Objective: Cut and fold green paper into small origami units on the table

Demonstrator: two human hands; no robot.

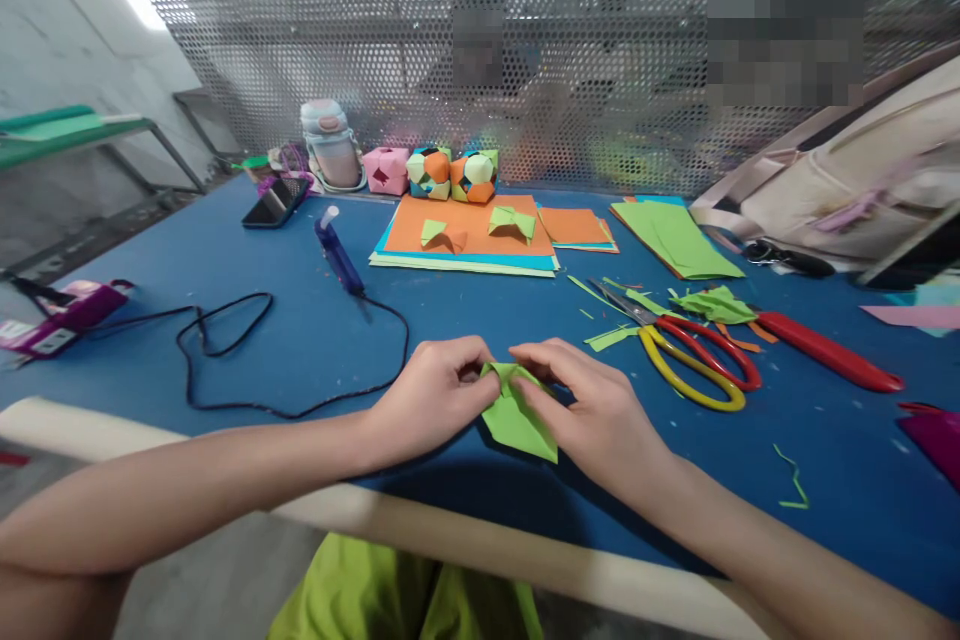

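Softly creased lime-green clothing (360, 585) covers the lower body, and both forearms (289, 460) are bare.

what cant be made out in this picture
All in the head view:
- Inner folds of the green paper: hidden by the fingers of the left hand and right hand.
- Shapes behind the perforated screen: blurred, broken up by the mesh and partly pixelated.
- Full outline of the pale bag: cut off by the right edge.
- What the purple item is: also cut off there.
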